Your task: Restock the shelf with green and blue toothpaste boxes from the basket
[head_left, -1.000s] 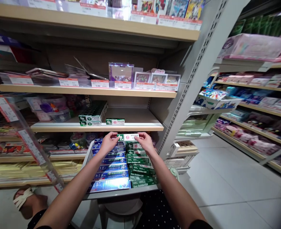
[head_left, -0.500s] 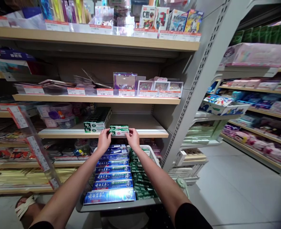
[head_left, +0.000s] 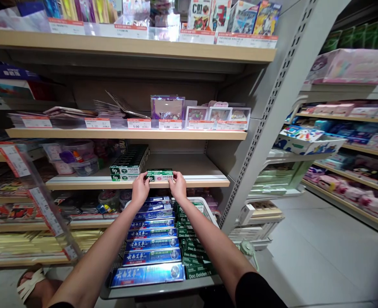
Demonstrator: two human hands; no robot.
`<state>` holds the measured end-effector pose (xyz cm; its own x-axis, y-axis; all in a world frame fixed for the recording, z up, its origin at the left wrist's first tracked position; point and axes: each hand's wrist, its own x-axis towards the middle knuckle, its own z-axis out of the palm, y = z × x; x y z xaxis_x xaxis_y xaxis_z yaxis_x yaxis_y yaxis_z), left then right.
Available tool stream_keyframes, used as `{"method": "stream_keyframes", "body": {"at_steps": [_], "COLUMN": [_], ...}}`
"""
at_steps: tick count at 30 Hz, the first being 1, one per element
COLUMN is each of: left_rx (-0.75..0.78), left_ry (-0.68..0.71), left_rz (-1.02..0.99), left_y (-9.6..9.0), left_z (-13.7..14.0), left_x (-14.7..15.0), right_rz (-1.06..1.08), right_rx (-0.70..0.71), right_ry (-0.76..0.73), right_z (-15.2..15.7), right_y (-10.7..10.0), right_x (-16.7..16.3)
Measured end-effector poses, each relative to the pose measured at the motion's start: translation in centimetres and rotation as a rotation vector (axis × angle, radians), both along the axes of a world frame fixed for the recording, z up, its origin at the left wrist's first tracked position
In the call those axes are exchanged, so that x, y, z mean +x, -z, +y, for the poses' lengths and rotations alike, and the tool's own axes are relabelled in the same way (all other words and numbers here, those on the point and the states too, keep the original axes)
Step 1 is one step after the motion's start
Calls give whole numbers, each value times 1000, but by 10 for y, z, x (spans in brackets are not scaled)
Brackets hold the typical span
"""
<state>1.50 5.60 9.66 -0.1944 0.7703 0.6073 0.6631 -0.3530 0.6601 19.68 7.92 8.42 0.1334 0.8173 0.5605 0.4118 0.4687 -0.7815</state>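
Between my two hands, at the front edge of a shelf, is a small stack of green-and-white toothpaste boxes [head_left: 159,175]. My left hand [head_left: 141,188] pinches the left end of the boxes, and my right hand [head_left: 177,185] grips the right end. To their left on the same shelf stand stacked rows of similar green-and-white boxes [head_left: 129,164]. Below my hands sits a grey basket [head_left: 212,214] holding blue toothpaste boxes [head_left: 152,256] on the left and green boxes [head_left: 197,248] on the right. My forearms reach over the basket.
Above is a shelf [head_left: 127,134] with cards and small boxed items. Clear plastic tubs [head_left: 82,160] stand at the left of the lower shelf. A slotted metal upright [head_left: 266,115] rises at the right. At lower left is a sandalled foot [head_left: 31,284].
The view has shifted slightly, with the basket appearing larger and lower. Both hands keep hold of the boxes, which now sit a touch lower against the shelf's front edge.
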Motion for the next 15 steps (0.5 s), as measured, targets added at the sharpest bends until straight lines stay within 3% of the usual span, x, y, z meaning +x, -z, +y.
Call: {"method": "stream_keyframes", "body": {"at_steps": [15], "left_rx": [36], "left_ry": [-29], "left_rz": [-9], "left_y": [4], "left_z": [9], "left_x": [4], "right_rz": [62], "right_rx": [-12], "right_ry": [0], "right_z": [2], "right_y": [-1], "right_x": [-4]}}
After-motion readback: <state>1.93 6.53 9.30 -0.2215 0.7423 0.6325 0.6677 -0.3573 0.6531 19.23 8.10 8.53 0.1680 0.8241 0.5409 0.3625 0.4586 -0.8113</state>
